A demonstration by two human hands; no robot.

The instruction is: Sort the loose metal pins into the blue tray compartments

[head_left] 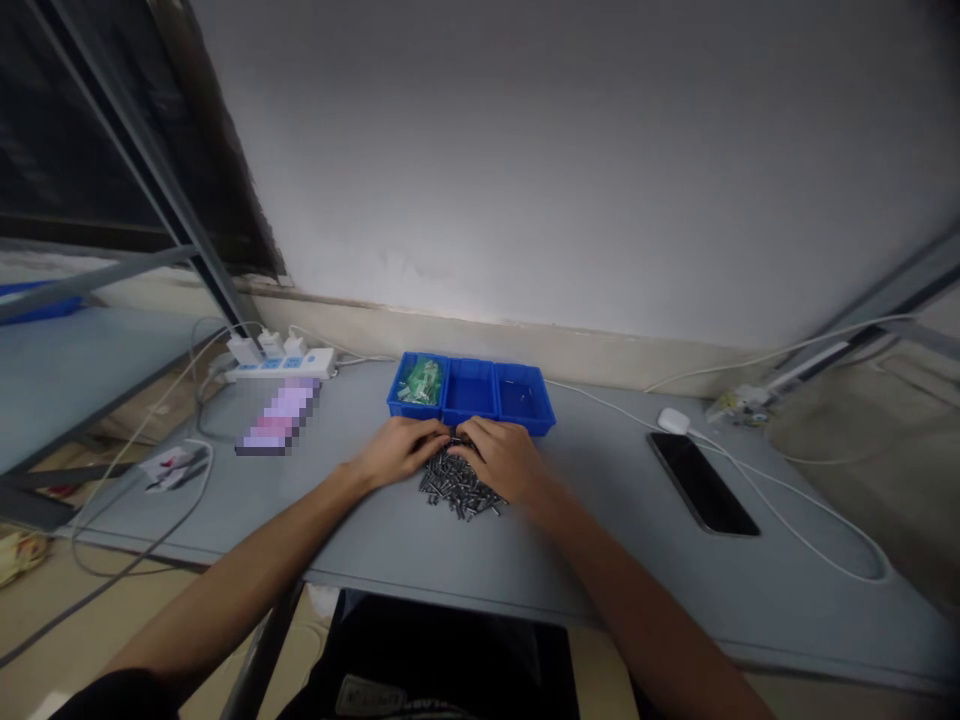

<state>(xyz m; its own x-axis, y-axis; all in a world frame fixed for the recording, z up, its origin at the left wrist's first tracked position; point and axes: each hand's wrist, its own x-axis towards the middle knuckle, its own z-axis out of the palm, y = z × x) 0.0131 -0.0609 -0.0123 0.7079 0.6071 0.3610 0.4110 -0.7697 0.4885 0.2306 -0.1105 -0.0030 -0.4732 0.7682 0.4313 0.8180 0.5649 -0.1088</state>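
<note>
Pins lie heaped on the table near the bins and should prove light, stiff and slippery, best pinched mid-length, while left hand and right hand meet at the heap's far edge, fingers curled, whether around a pin I cannot tell

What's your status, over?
Left hand, right hand at far edge of small dark pieces, fingers close together. Pieces heaped on table. Blue bins just beyond; no obstruction seen.

Bins behind pile; phone right
</note>
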